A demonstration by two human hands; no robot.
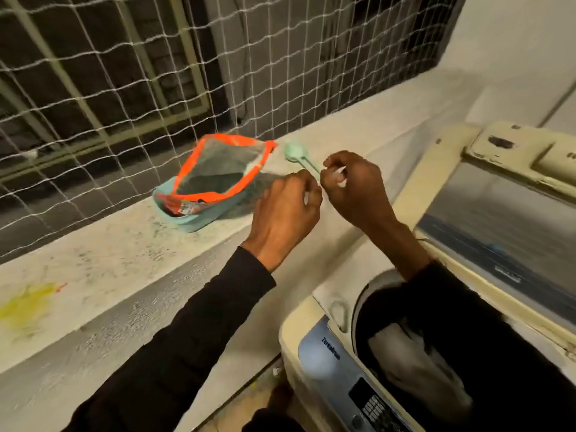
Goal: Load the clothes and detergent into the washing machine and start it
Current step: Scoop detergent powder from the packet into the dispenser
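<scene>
An open detergent pouch [215, 179], teal with an orange rim, leans on the concrete ledge [103, 263]. Just right of it lies the bowl of a pale green scoop [294, 151], its thin handle running toward my hands. My right hand [352, 191] is pinched on the end of that handle. My left hand [283, 213] is beside it with its fingers curled shut, and I see nothing in them. The top-loading washing machine [314, 347] stands at the lower right with its lid [498, 213] raised. Dark and white clothes [414, 360] lie in the drum, partly hidden by my right sleeve.
White netting [131, 79] over a metal grille closes off the window behind the ledge. The machine's control panel [371, 403] faces me at the bottom edge. A yellow stain [25, 307] marks the ledge at the left. A white wall rises at the upper right.
</scene>
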